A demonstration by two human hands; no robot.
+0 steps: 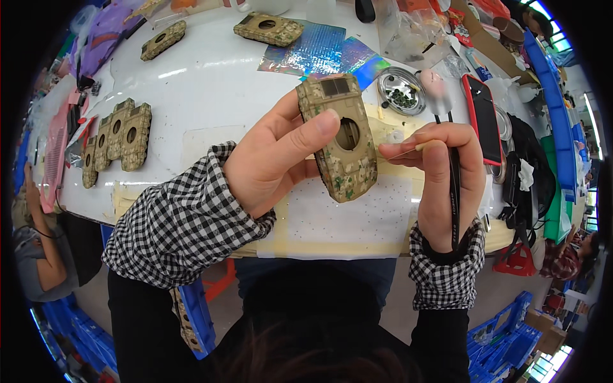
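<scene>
Model tank hull (354, 169), tan and green camouflage, round top opening (347, 134)

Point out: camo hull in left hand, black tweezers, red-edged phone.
Held camo hull (348, 162), head view: deck just below its round hole.
Black tweezers (455, 198), head view: lower part of the shaft.
Red-edged phone (483, 121), head view: middle of the dark screen.

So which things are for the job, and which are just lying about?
Probably for the job:
camouflage hull, in the left hand
thin pale stick and black tweezers, in the right hand
little green bits, in a round dish

Probably just lying about:
red-cased phone
clear plastic bag
</scene>
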